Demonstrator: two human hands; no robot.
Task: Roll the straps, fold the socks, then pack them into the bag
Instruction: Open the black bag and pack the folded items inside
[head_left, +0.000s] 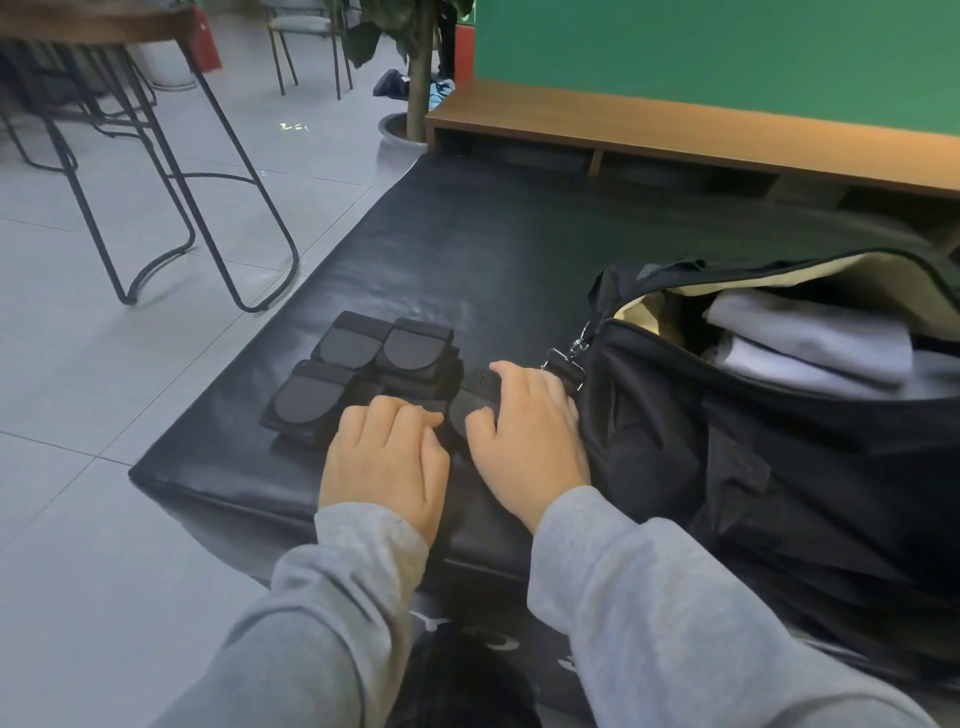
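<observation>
Here a black padded bench (415, 249) carries an open black bag (753, 415) on its right side, with pale folded socks (810, 338) lying inside. Left of the bag sit rolled black straps (363, 364), packed close together. The left hand (384, 462) rests curled on the nearest roll, while the right hand (524, 426) grips another strap (478, 387) just beside the bag.

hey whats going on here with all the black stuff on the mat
A person in grey sleeves is working on a black strap on the black mat; left hand and right hand both curl over it. Three rolled straps sit just beyond the left hand. The open black bag on the right already holds folded pale fabric.
</observation>
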